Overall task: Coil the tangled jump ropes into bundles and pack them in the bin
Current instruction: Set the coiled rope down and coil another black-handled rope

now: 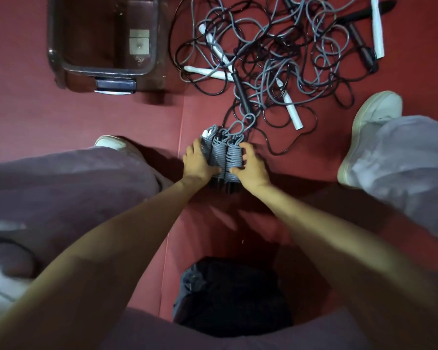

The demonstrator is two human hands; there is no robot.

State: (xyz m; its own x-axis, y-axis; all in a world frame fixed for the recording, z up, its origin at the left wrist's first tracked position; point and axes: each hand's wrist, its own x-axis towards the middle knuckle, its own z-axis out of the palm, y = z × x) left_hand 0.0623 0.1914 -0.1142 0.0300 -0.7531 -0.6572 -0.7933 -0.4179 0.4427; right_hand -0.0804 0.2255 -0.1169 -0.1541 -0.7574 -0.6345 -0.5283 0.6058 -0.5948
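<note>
Grey rope, wound tight into three coiled bundles (221, 157), stands side by side on the red floor (86, 117) between my legs, roughly mid-scene. Black handle ends stick out at the near side of the bundles, and a white tip shows at the far left.

My left hand (197, 165) clasps the left bundle, with fingers curled round its outer side and thumb at the near end. My right hand (250, 168) clasps the right bundle the same way, so the three are pressed together between both hands.

One loose grey loop (240, 125) runs from the far end of the bundles toward the tangle (276, 59) of grey and black ropes lying far right. A black handle (240, 93) and several white handles (292, 112) lie in that tangle.

The bin (61, 59), dark and translucent, sits far left, well apart from the bundles.

My white shoes flank the work: left shoe (110, 142), right shoe (374, 114). A black fabric item (233, 294) lies near me, in the centre.
</note>
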